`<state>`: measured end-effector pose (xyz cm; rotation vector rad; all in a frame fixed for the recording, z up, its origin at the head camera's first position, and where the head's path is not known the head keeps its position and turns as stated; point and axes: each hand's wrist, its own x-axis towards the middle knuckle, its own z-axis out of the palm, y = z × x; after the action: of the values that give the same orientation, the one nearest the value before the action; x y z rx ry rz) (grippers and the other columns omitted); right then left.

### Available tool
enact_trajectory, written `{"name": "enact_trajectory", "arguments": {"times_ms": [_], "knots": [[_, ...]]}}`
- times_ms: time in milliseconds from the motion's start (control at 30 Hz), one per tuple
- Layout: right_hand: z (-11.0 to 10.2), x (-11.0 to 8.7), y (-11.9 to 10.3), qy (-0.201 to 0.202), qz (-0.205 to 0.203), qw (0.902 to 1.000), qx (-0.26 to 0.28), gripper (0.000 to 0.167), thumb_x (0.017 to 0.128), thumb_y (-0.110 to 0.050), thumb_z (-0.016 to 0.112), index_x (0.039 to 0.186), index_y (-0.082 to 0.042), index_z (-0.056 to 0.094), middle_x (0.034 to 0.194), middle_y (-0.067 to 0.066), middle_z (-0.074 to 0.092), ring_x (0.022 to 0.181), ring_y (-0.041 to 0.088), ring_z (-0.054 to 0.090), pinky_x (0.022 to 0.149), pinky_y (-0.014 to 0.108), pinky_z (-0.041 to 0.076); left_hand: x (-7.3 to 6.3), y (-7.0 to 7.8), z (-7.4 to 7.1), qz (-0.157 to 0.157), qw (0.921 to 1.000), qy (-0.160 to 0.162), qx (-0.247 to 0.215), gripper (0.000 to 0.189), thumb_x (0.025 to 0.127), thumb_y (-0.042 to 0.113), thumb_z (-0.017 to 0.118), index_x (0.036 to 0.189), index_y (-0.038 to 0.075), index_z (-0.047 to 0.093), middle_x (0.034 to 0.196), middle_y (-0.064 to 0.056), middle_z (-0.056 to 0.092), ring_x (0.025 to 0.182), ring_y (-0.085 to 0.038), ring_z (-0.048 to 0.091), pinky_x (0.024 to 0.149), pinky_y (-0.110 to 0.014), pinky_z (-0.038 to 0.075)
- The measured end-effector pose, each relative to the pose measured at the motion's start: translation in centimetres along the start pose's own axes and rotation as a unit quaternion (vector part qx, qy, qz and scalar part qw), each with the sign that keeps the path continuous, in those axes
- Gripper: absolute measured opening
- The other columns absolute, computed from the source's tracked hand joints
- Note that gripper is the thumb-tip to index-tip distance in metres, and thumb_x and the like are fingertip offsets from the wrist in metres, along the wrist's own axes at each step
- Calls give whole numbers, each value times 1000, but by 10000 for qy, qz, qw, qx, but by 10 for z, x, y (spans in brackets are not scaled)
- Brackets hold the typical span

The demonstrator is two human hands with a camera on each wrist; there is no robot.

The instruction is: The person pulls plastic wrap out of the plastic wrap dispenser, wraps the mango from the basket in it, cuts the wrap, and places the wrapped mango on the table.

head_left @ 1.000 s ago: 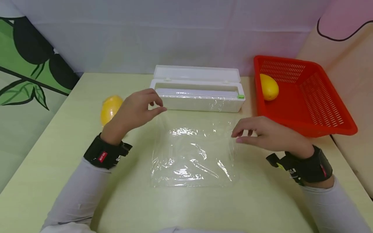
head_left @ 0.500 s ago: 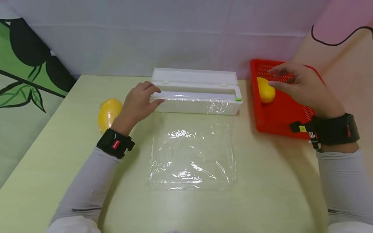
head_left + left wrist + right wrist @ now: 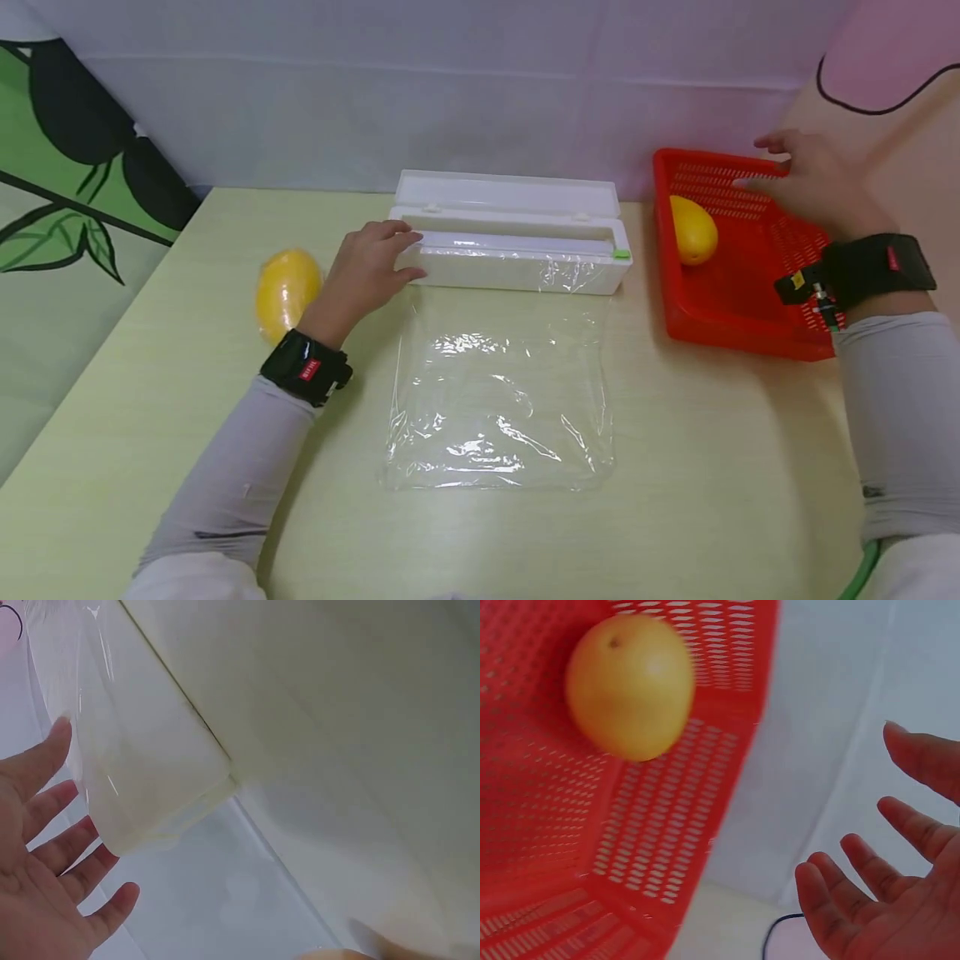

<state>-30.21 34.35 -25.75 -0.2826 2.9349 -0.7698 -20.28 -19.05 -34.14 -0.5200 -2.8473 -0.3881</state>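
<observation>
My left hand (image 3: 367, 271) is at the left end of the white cling film dispenser (image 3: 510, 271), fingers and thumb spread around its corner. The left wrist view shows the fingertips right by the box's end (image 3: 150, 750). The dispenser's lid stands up at the back. From its front edge a sheet of clear cling film (image 3: 495, 392) lies spread on the table. Over the far right of the red basket (image 3: 742, 329) hovers my right hand (image 3: 825, 183), fingers apart and holding nothing. Inside the basket, a smooth yellow fruit (image 3: 630, 686) leans near the left wall.
Another yellow fruit (image 3: 287, 287), shiny as if wrapped in film, lies on the table left of my left hand. A pale cloth wall (image 3: 337, 125) rises behind the table. A green cord (image 3: 862, 571) shows by the right sleeve.
My right hand has left the film's right edge and moved up and right over the basket. The left hand has shifted slightly to the dispenser's left end. The basket sits straighter than before.
</observation>
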Motion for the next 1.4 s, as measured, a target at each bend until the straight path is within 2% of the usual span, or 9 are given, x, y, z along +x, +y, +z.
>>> {"name": "enact_trajectory", "arguments": {"times_ms": [100,200,367,500,667,767,1000,1400], "knots": [[5,14,11,-390,-79,9989,-244,84,98,-42,59,154,6,18,154,37,21,133,59,24,104,73,24,-1,0,0,-90,9996,-248,62,55,87,30,79,134,6,61,141,-16,54,133,-38,45,103,-59,37],[11,23,19,-747,-74,9967,-312,88,97,-39,61,153,9,13,154,40,15,137,59,16,107,74,18,-2,0,0,-158,9993,-338,52,55,87,30,78,134,7,61,143,-16,53,135,-38,43,105,-59,36],[20,29,28,-1328,203,9905,-278,96,96,-43,61,155,6,4,156,38,9,139,59,12,105,75,18,-2,3,0,-160,9991,-376,-93,52,90,25,76,135,5,59,143,-19,51,136,-38,41,108,-58,34],[30,31,31,-1677,262,9850,-298,99,95,-43,64,156,3,2,157,37,11,138,59,12,104,76,20,-1,6,2,-74,9996,-171,-210,44,91,19,74,130,4,62,133,-19,59,130,-37,47,106,-55,37],[42,30,29,-1778,130,9834,-338,93,95,-39,65,155,6,11,151,36,23,135,55,22,105,73,23,1,9,3,218,9992,273,-200,34,88,11,76,119,2,69,111,-17,71,113,-37,59,97,-51,46],[45,27,27,-1820,174,9826,-327,91,95,-40,65,153,7,15,148,36,26,132,54,25,105,72,25,2,12,1,294,9984,423,-241,30,86,8,77,115,1,71,105,-16,73,106,-37,62,94,-48,48],[48,23,23,-2016,320,9782,-384,92,94,-45,64,152,7,17,149,36,24,132,55,24,104,73,25,2,14,-2,261,9980,497,-277,24,86,8,77,109,1,74,100,-14,75,100,-36,63,92,-44,49],[53,24,24,-1975,412,9778,-565,96,92,-45,67,154,5,14,148,34,28,128,54,28,104,72,28,1,17,-1,33,9983,465,-342,23,86,10,77,108,3,75,97,-13,75,98,-34,62,88,-43,51]]}}
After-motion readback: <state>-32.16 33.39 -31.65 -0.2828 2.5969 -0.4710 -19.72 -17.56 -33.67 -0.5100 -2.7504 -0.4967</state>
